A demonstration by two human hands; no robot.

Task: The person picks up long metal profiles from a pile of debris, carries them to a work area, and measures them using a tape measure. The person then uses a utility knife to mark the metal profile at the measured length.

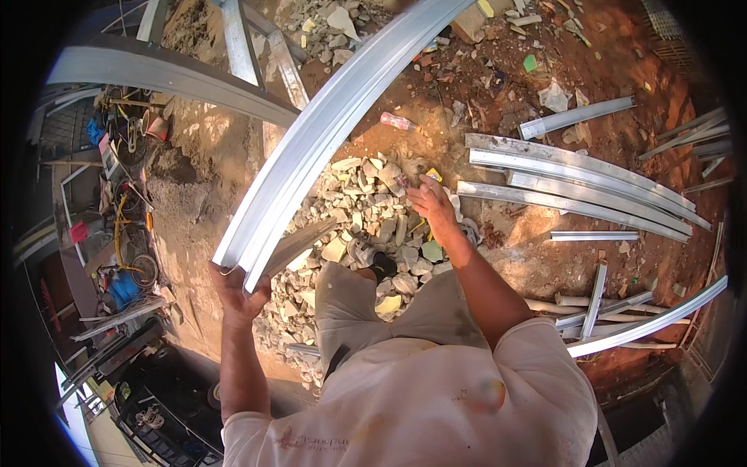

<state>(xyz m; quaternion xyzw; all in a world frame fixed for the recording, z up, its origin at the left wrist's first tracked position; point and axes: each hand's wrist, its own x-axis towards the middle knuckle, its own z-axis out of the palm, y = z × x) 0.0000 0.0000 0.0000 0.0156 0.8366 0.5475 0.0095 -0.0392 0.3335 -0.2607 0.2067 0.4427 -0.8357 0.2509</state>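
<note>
"So, which way does the metal channel (334,128) run?"

"Diagonally. Its near end is held just left of the rubble heap (350,198); its long axis slants forward and to the right, beyond the heap's far side, until the top of the view cuts it off. Open flanges show along its length."

"And the room around it?"

"Bare dirt (187,249) stretches left of the heap. A dark beam (171,82) reaches in from beyond the heap's left side, its end meeting the channel's outline; whether the two touch cannot be told. Several metal lengths (576,175) lie right of the heap, well apart from the channel."

"How are the hands set?"

"The left hand (240,297), left of the heap, is closed round the channel's near end, thumb on the side toward the heap, forearm running straight up to it. The right hand (436,208) hangs over the heap's right part, apart from the channel, arm stretched forward, fingers half bent and loosely parted, with nothing seen in their hold."
</note>
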